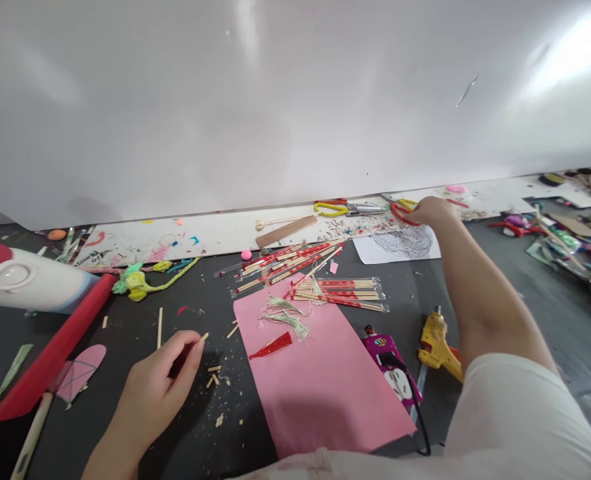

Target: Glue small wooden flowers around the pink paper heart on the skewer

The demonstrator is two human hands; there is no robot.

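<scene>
My left hand (163,380) is over the dark table at the lower left, thumb and forefinger pinching a short wooden stick piece (204,337). Small cut stick bits (214,375) lie just right of it, and a longer thin stick (159,327) stands out behind the knuckles. My right hand (433,212) reaches far forward to the white ledge, its fingers at the red and yellow handles of a pair of scissors (403,209); the fingertips are partly hidden. A second pair of scissors (348,208) lies to the left of these.
A pink sheet (325,393) bears tassels (285,317). Behind it lie wrapped chopsticks (290,263). A yellow glue gun (438,343) and purple power strip (393,370) sit to the right. A red roll (58,347) and white bottle (30,280) are at left.
</scene>
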